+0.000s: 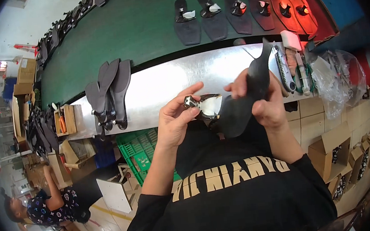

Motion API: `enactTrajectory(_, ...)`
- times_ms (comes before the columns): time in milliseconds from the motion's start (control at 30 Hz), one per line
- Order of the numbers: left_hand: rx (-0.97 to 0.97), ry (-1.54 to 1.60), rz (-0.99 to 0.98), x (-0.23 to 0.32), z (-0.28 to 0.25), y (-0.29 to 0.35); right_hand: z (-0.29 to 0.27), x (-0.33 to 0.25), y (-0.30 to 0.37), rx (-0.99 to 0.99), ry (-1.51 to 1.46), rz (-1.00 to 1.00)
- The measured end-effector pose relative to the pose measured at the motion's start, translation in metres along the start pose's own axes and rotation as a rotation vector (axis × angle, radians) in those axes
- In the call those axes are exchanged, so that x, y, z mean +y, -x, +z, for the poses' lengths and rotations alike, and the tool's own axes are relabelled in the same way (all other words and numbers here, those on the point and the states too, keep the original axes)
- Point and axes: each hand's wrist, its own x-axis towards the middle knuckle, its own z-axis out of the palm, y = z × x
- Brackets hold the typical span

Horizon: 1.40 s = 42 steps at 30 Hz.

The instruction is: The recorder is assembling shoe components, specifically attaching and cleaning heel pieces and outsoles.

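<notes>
My left hand (173, 121) pinches a small black shoe strap (211, 106) with a white lining between thumb and fingers. My right hand (271, 107) is wrapped round a dark, flat sandal sole (234, 118), whose narrow end points up and away from me. The sole's broad end lies against the strap; whether the two are joined I cannot tell. Both are held over the near edge of the shiny metal worktop (160, 91). Some right-hand fingertips are blurred, and the sole hides part of that hand.
Soles with straps (212, 17) stand in a row on the green conveyor (141, 26). Dark soles (110, 91) are stacked at left. A utility knife (284, 72), a syringe (302, 74) and a plastic bag (337, 78) lie right. A green crate (137, 153) sits below; another person (53, 204) works at left.
</notes>
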Motion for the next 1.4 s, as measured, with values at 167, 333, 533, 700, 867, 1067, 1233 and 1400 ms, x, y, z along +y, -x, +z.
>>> enactTrajectory(167, 0.088, -0.002, 0.001, -0.012, -0.011, 0.023, 0.021, -0.006, 0.030, 0.089, 0.470, 0.233)
enactTrajectory(333, 0.162, 0.026, 0.042, -0.019, -0.013, 0.030, 0.024, 0.009, 0.039, -0.055, 0.859, -0.039)
enactTrajectory(533, 0.121, 0.012, 0.094, -0.017, -0.011, 0.031, 0.024, 0.017, 0.043, -0.060, 0.804, -0.027)
enactTrajectory(700, 0.120, -0.015, 0.091, -0.017, -0.011, 0.031, 0.022, 0.019, 0.043, -0.059, 0.782, -0.014)
enactTrajectory(867, 0.105, -0.025, 0.086, -0.016, -0.011, 0.030, 0.020, 0.020, 0.043, -0.060, 0.769, -0.018)
enactTrajectory(1067, 0.094, -0.071, 0.093, -0.016, -0.012, 0.030, 0.020, 0.020, 0.043, -0.060, 0.773, -0.004)
enactTrajectory(1233, 0.095, -0.078, 0.091, -0.016, -0.012, 0.030, 0.020, 0.020, 0.044, -0.053, 0.743, 0.023)
enactTrajectory(1400, 0.083, -0.095, 0.099, -0.015, -0.010, 0.030, 0.022, 0.017, 0.042, -0.069, 0.780, 0.038)
